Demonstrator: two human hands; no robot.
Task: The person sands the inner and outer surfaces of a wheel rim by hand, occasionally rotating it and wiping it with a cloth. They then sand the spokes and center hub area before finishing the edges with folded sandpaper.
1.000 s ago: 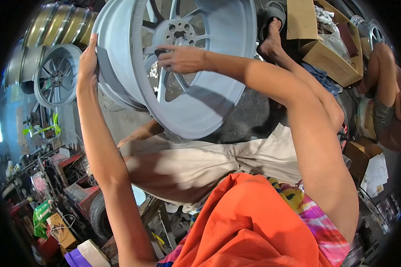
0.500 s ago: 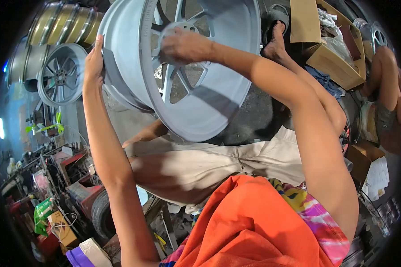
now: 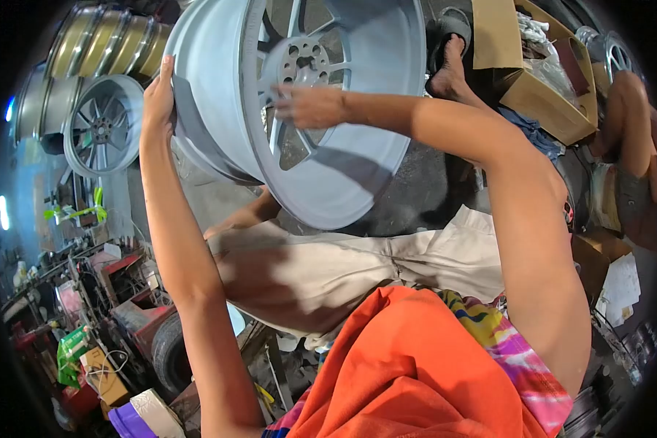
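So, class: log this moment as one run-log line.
left hand: steadies grey wheel rim at outer edge | right hand: on spokes | rim: tilted above lap
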